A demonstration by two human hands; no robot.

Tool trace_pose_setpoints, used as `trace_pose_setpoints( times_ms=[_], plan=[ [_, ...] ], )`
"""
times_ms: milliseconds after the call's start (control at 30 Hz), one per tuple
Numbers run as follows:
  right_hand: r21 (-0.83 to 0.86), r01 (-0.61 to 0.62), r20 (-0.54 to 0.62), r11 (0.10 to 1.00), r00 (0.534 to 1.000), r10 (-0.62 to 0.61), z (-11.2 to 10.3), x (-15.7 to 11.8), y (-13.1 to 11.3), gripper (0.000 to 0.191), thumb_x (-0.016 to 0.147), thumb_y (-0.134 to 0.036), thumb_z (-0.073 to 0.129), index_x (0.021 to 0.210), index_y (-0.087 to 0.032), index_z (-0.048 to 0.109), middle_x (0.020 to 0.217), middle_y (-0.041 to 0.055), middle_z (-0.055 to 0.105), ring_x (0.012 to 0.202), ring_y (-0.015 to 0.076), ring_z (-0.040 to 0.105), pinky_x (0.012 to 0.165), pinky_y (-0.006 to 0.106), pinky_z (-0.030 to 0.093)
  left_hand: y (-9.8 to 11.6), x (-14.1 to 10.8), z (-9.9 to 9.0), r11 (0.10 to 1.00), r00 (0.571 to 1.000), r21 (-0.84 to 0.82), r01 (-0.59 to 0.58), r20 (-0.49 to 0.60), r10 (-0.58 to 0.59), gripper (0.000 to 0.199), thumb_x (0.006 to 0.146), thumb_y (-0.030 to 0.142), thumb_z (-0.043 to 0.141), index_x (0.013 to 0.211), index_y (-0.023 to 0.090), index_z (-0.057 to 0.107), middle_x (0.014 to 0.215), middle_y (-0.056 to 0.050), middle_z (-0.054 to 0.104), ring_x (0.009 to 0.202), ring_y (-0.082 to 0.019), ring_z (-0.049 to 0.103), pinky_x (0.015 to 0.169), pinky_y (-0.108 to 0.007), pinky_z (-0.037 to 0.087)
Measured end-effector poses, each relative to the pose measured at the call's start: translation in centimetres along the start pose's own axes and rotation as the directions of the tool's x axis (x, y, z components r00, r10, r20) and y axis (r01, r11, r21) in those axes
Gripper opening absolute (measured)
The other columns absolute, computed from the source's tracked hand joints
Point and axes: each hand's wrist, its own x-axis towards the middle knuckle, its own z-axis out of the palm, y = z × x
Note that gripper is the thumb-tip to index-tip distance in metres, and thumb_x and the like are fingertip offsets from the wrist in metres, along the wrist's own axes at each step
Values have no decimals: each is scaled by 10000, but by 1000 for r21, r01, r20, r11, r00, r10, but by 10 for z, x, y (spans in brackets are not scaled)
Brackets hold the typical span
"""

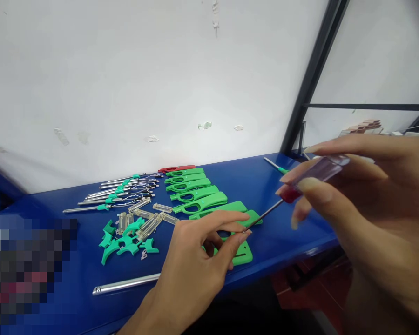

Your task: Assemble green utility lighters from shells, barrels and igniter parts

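A screwdriver point(270, 211) with a clear and red handle is held in my right hand point(366, 209), its fingers closed round the handle. Its shaft slants down to the left. At its tip, the thumb and forefinger of my left hand point(202, 260) pinch together; whatever tiny piece is between them is too small to name. Under my left hand lies a green lighter casing point(244, 255), partly hidden, with a slot showing. A silver metal tube point(125, 284) sticks out to the left from beneath the wrist.
Several green lighter casings point(202, 203) and a red one point(178, 168) line the table point(258, 177). Left of them lie metal tubes with wires point(104, 197), clear plastic pieces point(150, 226) and teal triggers point(127, 244). Another tube point(272, 163) lies far right, near a black frame point(309, 70).
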Motion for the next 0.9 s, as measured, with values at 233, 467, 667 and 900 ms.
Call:
trace_pose_setpoints(
  times_ms=[233, 467, 667, 900],
  plan=[
    [6, 11, 103, 1000, 995, -12, -5, 6, 12, 399, 932, -150, 795, 1295, -295, 716, 827, -7, 657, 776, 203, 753, 463, 260, 596, -4, 2, 4, 998, 999, 41, -40, 4, 40, 197, 954, 200, 755, 1101, 312, 823, 848, 63, 838, 647, -120, 736, 550, -193, 516],
    [-186, -8, 268, 983, 962, 59, -7, 5, 11, 219, 970, -249, 785, 1176, -319, 761, 1019, -6, 752, 773, 156, 733, 636, 259, 630, -12, 3, 13, 989, 996, 120, -86, 32, 82, 300, 900, 97, 753, 1113, 301, 804, 848, 81, 841, 613, -122, 699, 565, -223, 509],
    [-191, -22, 438, 981, 893, 106, -10, 11, 9, 89, 1008, -293, 737, 1092, -280, 764, 1013, -12, 782, 682, 123, 718, 613, 236, 603, -22, 4, 20, 965, 994, 248, -85, 86, 66, 277, 885, 69, 776, 1029, 306, 773, 853, 98, 823, 776, -178, 726, 704, -283, 516],
    [-234, 47, 619, 971, 777, 111, -13, 14, 9, 172, 1058, -262, 631, 1132, -288, 784, 1012, -15, 837, 846, 179, 791, 709, 265, 604, -30, 4, 25, 884, 985, 462, -67, 170, -14, 231, 884, 20, 745, 895, 251, 729, 869, 45, 787, 732, -180, 672, 646, -282, 434]
  ],
)
